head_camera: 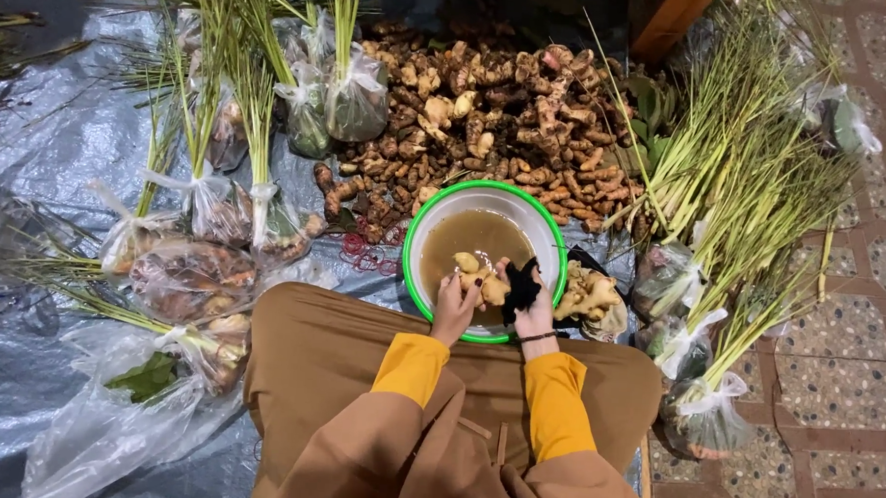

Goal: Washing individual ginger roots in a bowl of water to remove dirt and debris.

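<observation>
A white basin with a green rim [416,240] holds muddy brown water. Over its near edge my left hand [455,303] grips a pale piece of ginger root [492,289]. My right hand [533,303] holds a black scrubbing cloth or brush [521,282] against that root. Another washed piece of ginger [467,263] shows at the water's edge. Both arms wear yellow sleeves, and a dark band sits on my right wrist.
A big heap of unwashed ginger and turmeric roots [497,113] lies behind the basin. Cleaned ginger [589,293] rests to its right. Lemongrass stalks in tied plastic bags stand left [204,201] and right [700,346]. Red rubber bands [359,251] lie on the grey tarp [44,147]; tiled floor on the right.
</observation>
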